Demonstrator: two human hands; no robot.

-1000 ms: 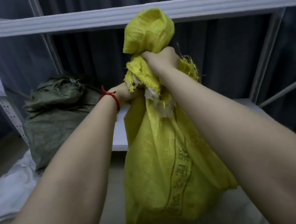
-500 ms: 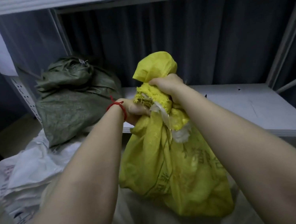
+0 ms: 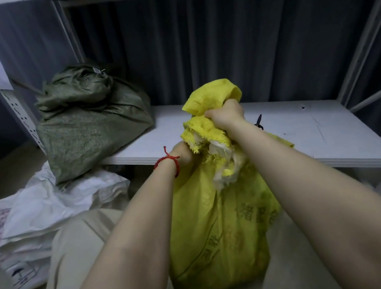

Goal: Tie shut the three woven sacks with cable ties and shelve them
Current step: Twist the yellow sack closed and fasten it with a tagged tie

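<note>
A bright yellow woven plastic sack (image 3: 222, 233) is gripped at its gathered neck by both hands. The fingers of the right hand (image 3: 225, 114) are curled tightly round the twisted neck, and the folded-over top of the sack bulges just above them. The left hand (image 3: 184, 152), with a red string bracelet (image 3: 167, 160) on its wrist, is clenched on the neck just below and to the left of the right fingers. Between the two grips the frayed mouth is exposed, with pale material showing inside it; what fills the sack is hidden. The bulging body hangs below the fingers, in front of the edge of a white shelf board (image 3: 306, 132) and between legs in beige trousers (image 3: 83, 247).

A thin black cable tie (image 3: 259, 121) pokes out just right of the right wrist. Beyond and to the left of the fingers, a dull green woven sack (image 3: 89, 119) is set on the shelf board, its top bunched shut and its contents hidden. Below it, down to the left of the left hand, a crumpled white woven sack (image 3: 46, 215) with printed marks lies on the floor; what is in it cannot be told.
</note>
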